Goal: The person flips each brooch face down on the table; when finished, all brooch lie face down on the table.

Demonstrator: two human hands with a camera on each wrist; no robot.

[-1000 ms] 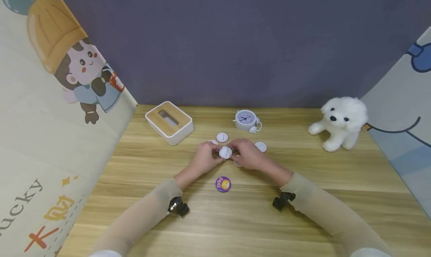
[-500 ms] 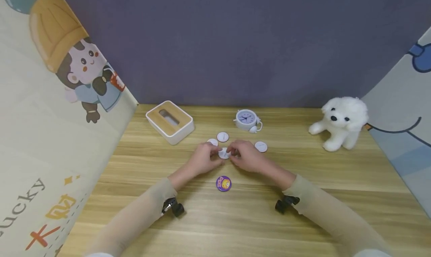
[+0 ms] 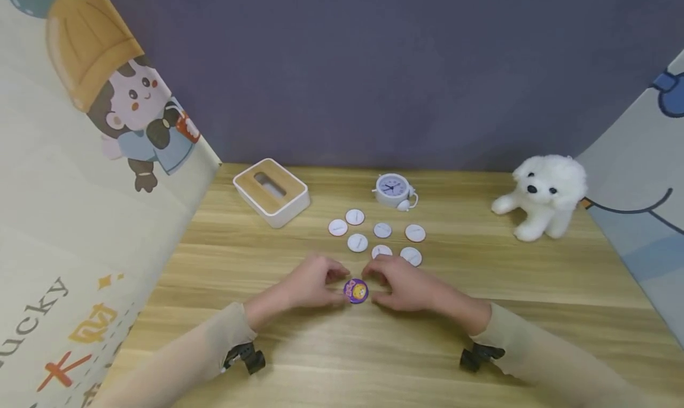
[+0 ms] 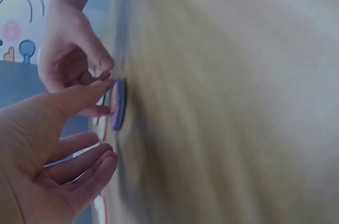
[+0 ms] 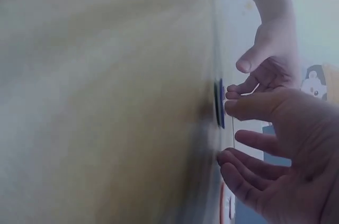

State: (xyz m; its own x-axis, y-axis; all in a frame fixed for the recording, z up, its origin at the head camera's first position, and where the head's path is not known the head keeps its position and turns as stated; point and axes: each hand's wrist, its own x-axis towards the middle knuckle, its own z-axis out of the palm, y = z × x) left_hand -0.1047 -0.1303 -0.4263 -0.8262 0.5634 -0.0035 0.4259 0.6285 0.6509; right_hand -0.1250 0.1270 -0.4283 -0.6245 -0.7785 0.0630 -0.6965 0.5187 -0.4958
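A round purple button badge (image 3: 355, 290) with a yellow cartoon animal lies picture side up on the wooden table. My left hand (image 3: 315, 282) is at its left side, the thumb close to the rim and the fingers loosely bent. On the other side my right hand (image 3: 406, 283) stands with thumb and fingers apart. Neither hand grips the badge; whether a fingertip touches the rim I cannot tell. Beyond the hands lie several badges with white backs up, among them a white-backed badge (image 3: 357, 243) and another badge (image 3: 411, 256) near the right knuckles.
Toward the back wall stand a white box with a wooden lid (image 3: 271, 191), a white alarm clock (image 3: 394, 191) and a white plush dog (image 3: 545, 197) at the right. The wooden table (image 3: 342, 360) reaches toward me.
Both hands have let go of a white-backed badge, which now lies flat among the others. They have come nearer to me, one on each side of the purple badge.
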